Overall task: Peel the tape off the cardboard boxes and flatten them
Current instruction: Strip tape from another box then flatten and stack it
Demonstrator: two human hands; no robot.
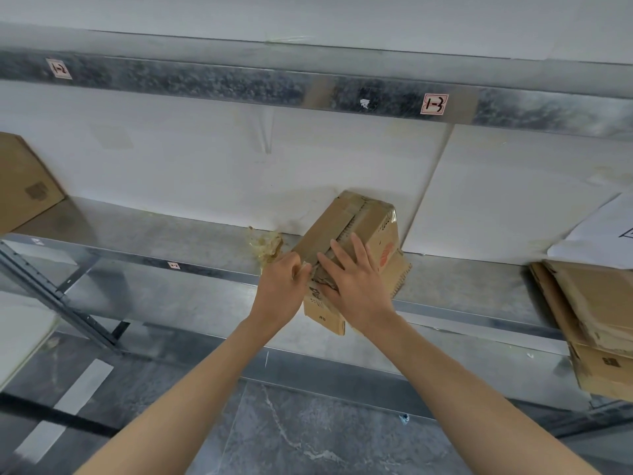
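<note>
The cardboard box (346, 222) sits tilted on the shelf (171, 241), its near corner hanging over the shelf's front edge. The right hand (356, 286) presses flat on top, fingers spread. The left hand (281, 282) is curled, pinching the tape (354, 204) at the seam. A hard pull could drag the box off the shelf or tear the strip short.

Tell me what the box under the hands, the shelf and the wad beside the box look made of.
Box: brown corrugated cardboard, matte; fluted edges show. Shelf: probably galvanised steel, dull grey with mottled sheen. Wad: apparently crumpled clear packing tape, glossy and yellowish.
</note>
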